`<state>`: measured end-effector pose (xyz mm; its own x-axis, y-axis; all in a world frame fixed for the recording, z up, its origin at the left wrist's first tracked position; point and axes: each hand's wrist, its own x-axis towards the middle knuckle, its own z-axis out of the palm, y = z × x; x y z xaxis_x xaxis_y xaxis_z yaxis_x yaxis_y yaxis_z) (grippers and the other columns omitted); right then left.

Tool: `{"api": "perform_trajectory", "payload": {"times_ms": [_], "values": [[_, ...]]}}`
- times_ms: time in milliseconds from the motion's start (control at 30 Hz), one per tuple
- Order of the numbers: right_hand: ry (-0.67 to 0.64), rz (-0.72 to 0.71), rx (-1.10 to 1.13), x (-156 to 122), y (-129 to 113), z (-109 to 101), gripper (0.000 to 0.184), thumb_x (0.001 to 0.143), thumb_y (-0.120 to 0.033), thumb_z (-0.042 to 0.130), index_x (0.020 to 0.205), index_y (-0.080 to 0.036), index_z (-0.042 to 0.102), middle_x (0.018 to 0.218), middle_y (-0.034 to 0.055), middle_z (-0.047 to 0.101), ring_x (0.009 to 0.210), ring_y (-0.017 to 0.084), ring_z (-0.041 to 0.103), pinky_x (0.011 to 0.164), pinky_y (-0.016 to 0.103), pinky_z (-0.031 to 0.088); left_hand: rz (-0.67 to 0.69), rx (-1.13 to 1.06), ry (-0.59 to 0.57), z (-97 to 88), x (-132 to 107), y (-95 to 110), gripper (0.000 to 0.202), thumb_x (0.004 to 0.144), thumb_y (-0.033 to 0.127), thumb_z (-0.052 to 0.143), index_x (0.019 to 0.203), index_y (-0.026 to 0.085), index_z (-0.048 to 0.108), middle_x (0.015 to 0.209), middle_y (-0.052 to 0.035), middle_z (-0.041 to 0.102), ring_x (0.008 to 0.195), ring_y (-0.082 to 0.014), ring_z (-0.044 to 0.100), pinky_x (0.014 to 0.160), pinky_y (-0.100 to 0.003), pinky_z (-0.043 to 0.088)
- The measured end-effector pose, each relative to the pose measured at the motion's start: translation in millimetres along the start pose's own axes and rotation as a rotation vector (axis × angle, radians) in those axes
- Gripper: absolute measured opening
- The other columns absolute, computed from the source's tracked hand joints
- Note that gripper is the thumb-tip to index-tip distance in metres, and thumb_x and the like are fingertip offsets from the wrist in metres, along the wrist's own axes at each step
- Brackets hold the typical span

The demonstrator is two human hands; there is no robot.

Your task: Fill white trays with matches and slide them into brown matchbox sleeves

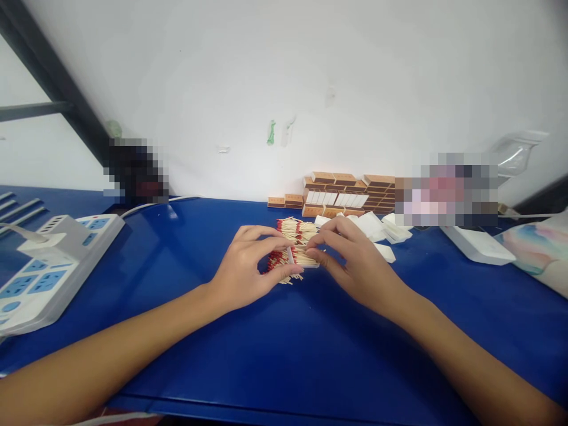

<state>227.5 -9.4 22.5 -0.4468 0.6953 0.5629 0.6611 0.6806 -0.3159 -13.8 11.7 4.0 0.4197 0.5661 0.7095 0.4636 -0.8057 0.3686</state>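
Note:
Between my two hands is a small white matchbox tray (291,255) with red-tipped matches (303,257) lying in it. My left hand (252,260) grips the tray's left end between thumb and fingers. At the other end, my right hand (350,260) has its fingertips and thumb bent together at the matches and the tray; my own fingers hide exactly what they press on. A loose heap of red-headed matches (293,228) lies just behind the tray, and more matches spread out under and to the left of it. White empty-looking trays (370,225) lie beyond my right hand.
Brown matchboxes (341,195) are stacked against the wall at the back of the blue table (248,355). A white power strip (62,266) with a plugged-in cable lies at the left. On the right are a white box (479,244) and a colourful bag (539,248).

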Motion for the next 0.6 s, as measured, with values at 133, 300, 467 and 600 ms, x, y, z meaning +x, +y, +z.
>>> {"api": "perform_trajectory", "payload": {"times_ms": [133,300,467,600], "values": [[0.026,-0.002,-0.024,0.7,1.5,-1.9,0.012,0.106,-0.026,0.055,0.105,-0.026,0.067,0.101,0.0082,0.057,0.094,0.025,0.057,0.079,0.041,0.05,-0.064,-0.019,0.024,-0.5,1.1,0.4,0.034,0.084,0.045,0.085,0.11,0.025,0.078,0.113,-0.0079,0.077,0.105,-0.0261,0.071,0.095,-0.046,0.056],[0.083,-0.037,-0.021,0.3,-4.1,0.6,0.016,0.104,-0.022,0.057,0.11,-0.027,0.071,0.102,0.0085,0.057,0.093,0.024,0.057,0.078,0.041,0.05,-0.107,-0.036,0.03,-0.9,2.4,0.8,0.033,0.084,0.046,0.085,0.108,0.024,0.078,0.11,-0.0072,0.078,0.104,-0.0261,0.071,0.094,-0.047,0.055],[0.111,-0.066,0.001,-0.2,-9.4,1.9,0.013,0.102,-0.023,0.062,0.108,-0.028,0.073,0.099,0.0076,0.059,0.089,0.023,0.057,0.074,0.039,0.051,-0.12,-0.04,0.029,-1.2,2.7,0.9,0.031,0.085,0.047,0.085,0.106,0.025,0.078,0.108,-0.0063,0.079,0.105,-0.0261,0.071,0.094,-0.046,0.055],[0.12,-0.087,0.005,-0.3,-9.7,-0.1,0.016,0.102,-0.02,0.063,0.109,-0.027,0.075,0.098,0.0078,0.06,0.09,0.023,0.058,0.073,0.038,0.05,-0.109,-0.036,0.039,-1.6,4.0,0.7,0.031,0.085,0.046,0.084,0.106,0.025,0.078,0.108,-0.0057,0.079,0.104,-0.0247,0.072,0.094,-0.044,0.055]]}}
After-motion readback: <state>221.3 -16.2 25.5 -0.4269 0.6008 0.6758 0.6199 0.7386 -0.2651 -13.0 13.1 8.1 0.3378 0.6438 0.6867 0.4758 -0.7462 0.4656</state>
